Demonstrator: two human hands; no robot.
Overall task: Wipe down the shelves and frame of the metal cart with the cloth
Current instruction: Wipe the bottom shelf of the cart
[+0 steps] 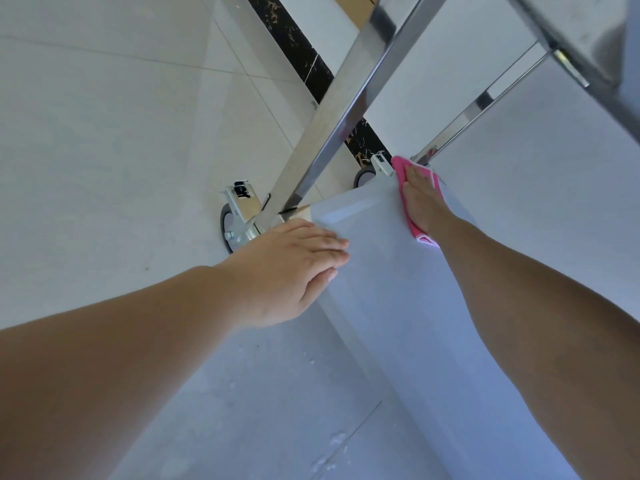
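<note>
I look steeply down at the metal cart's lowest shelf (377, 271), a pale brushed sheet. My right hand (422, 195) lies flat with straight fingers on a pink cloth (401, 171), pressing it onto the shelf's far corner next to the thin rear post (485, 98). My left hand (294, 268) rests on the shelf's near left edge, fingers straight and together, just below the thick square front post (343, 109). An upper shelf's edge (571, 39) crosses the top right.
Two swivel castors stand under the cart, one (235, 223) by my left hand and one (370, 171) beside the cloth. Pale floor tiles (104, 133) spread to the left. A black marbled skirting strip (294, 43) runs along the white wall (536, 188).
</note>
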